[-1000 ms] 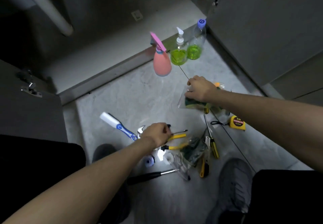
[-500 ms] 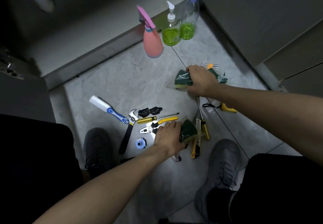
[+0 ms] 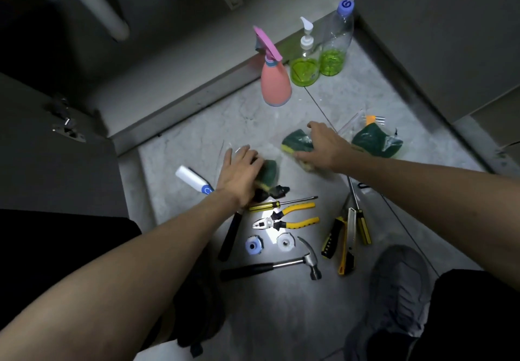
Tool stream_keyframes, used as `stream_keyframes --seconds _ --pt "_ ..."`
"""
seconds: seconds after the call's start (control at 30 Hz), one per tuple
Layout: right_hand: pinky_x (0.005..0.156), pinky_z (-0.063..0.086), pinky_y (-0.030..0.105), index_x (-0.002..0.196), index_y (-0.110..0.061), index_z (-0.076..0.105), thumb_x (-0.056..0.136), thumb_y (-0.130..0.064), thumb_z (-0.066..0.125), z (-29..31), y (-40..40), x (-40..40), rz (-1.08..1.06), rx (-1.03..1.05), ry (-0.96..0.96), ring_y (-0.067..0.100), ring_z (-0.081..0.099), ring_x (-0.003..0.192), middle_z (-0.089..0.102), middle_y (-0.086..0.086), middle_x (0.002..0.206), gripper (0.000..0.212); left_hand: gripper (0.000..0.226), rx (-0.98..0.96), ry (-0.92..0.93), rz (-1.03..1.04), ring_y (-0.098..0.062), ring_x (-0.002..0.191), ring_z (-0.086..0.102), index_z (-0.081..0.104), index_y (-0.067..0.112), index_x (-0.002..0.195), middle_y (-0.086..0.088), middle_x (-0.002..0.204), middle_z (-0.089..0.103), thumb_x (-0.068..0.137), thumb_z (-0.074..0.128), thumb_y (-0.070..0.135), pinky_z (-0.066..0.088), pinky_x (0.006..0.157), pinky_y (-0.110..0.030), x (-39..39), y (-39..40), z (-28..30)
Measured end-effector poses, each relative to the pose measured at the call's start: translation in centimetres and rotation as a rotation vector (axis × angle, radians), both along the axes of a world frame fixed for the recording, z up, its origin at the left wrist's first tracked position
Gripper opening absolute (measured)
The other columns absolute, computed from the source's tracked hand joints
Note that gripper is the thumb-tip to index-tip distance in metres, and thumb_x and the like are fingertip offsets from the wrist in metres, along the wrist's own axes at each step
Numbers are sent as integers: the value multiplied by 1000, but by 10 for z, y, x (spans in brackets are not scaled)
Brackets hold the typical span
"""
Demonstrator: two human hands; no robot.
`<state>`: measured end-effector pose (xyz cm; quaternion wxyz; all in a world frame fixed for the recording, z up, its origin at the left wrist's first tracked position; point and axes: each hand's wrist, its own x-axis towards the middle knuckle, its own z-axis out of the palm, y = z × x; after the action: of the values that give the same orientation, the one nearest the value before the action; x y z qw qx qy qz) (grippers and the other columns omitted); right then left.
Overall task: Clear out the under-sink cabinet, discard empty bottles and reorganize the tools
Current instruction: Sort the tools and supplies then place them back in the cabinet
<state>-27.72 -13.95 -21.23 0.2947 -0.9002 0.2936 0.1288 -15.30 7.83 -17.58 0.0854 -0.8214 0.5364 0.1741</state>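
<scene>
Nearest the person's shoes, a hammer now lies uncovered on the floor, with the pliers and two screwdrivers just beyond it. Half a second ago the left hand was down by the pliers gripping a bagged green sponge; it has carried the sponge farther out and now rests on top of it, fingers fairly straight and loosely spread. The right hand still holds a second green-and-yellow sponge, fingers curled over it, though blur hides the exact grip. Farther off stand the pink spray bottle, pump bottle and clear bottle, unmoved.
</scene>
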Motion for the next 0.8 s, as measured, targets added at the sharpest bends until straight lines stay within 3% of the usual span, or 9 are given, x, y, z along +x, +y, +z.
stream_keyframes --seconds 0.07,0.17,0.23,0.37,0.47,0.6,0.7,0.8 --pt "95 46 46 147 -12 31 81 -65 65 -6 7 -3 79 -62 -17 33 49 122 44 14 140 91 68 10 -24 22 -31 150 10 51 25 138 -7 158 24 74 71 14 8 121 -49 8 10 -2" --pt "86 48 43 139 -15 39 81 -61 65 -11 13 -6 182 -191 -147 32 53 114 45 10 137 78 49 -74 33 214 -30 141 28 58 25 129 -5 149 37 80 63 19 28 111 -41 8 28 -12" --pt "84 51 43 135 -18 45 78 -56 65 -11 16 -8 259 -217 -172 32 54 112 44 8 138 72 43 -113 117 347 -29 134 36 56 24 130 -5 145 39 88 56 27 38 104 -43 3 37 -20" --pt "89 53 44 139 -18 52 75 -41 69 -19 20 -19 345 -209 -112 35 50 125 39 13 150 70 62 -41 176 360 -28 141 27 25 32 155 -6 161 18 97 42 49 36 109 -47 -2 42 -38" --pt "94 53 49 144 -15 49 75 -22 72 -28 25 -26 338 -166 -70 38 40 137 28 19 158 73 69 -32 182 409 -29 145 21 16 34 157 -5 164 7 96 39 56 33 112 -48 2 36 -48" --pt "77 57 49 130 -8 58 78 -16 75 -28 27 -16 260 -140 -174 40 53 117 36 19 152 56 61 -82 163 387 -31 144 25 31 28 151 -8 163 12 95 50 41 34 111 -46 14 29 -55" --pt "79 57 47 121 -12 59 79 -21 75 -21 30 9 136 -96 -248 33 54 116 39 10 147 46 56 -130 176 374 -32 139 32 40 25 144 -8 161 19 91 56 27 40 107 -43 24 26 -57" --pt "84 56 47 124 -16 55 80 -23 71 -18 34 37 89 -87 -273 30 51 121 35 6 149 47 55 -158 180 358 -32 136 35 43 23 141 -8 159 22 88 58 21 41 105 -42 27 24 -59"
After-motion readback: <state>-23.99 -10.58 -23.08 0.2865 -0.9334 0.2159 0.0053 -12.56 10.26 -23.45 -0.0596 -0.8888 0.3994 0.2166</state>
